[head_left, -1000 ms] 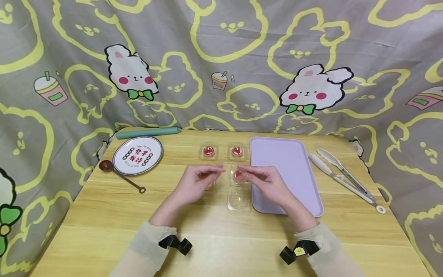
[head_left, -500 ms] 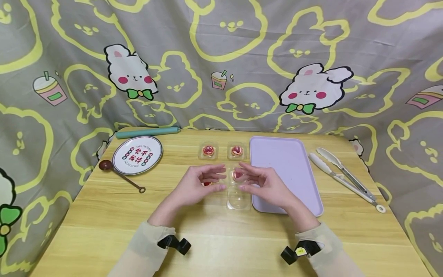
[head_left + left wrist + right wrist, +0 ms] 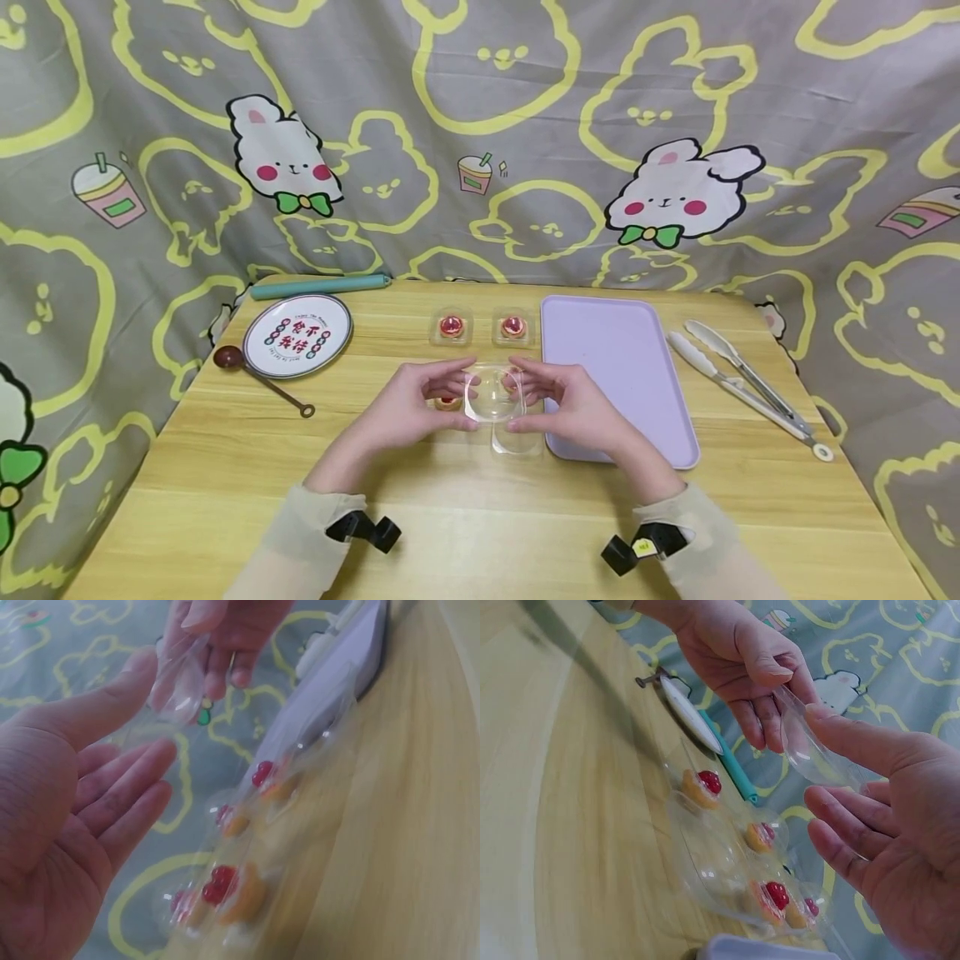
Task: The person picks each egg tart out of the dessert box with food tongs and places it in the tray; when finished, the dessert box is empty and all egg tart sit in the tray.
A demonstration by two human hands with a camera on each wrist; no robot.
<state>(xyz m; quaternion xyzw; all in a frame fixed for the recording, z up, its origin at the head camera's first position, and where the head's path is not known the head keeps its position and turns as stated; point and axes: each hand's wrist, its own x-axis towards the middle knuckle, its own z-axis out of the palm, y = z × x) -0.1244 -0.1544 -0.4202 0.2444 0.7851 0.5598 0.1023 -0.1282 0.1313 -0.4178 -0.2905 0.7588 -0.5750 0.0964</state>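
Note:
Between my two hands hangs a clear plastic lid (image 3: 493, 398), domed and see-through, tilted toward the head camera. My left hand (image 3: 401, 404) holds its left edge between thumb and fingers, and my right hand (image 3: 581, 407) holds the opposite edge. Below them, a small tart with red topping (image 3: 697, 787) sits at the front left, partly behind the left hand in the head view. Another tart (image 3: 771, 900) sits in a clear shell whose empty half (image 3: 516, 442) lies folded toward me. Farther back are two tarts, left (image 3: 451, 326) and right (image 3: 513, 326), in clear plastic cases.
A lilac tray (image 3: 622, 375) lies right of the tarts, with metal tongs (image 3: 750, 392) beyond it. At the left are a white plate (image 3: 299, 336), a brown spoon (image 3: 262, 379) and a teal stick (image 3: 322, 287). A patterned curtain (image 3: 525, 225) closes off the back.
The clear lid between my hands has tipped so that its face shows. My fingers, drawn together in the oldest frame, have spread, with thumbs lower along the lid's edges.

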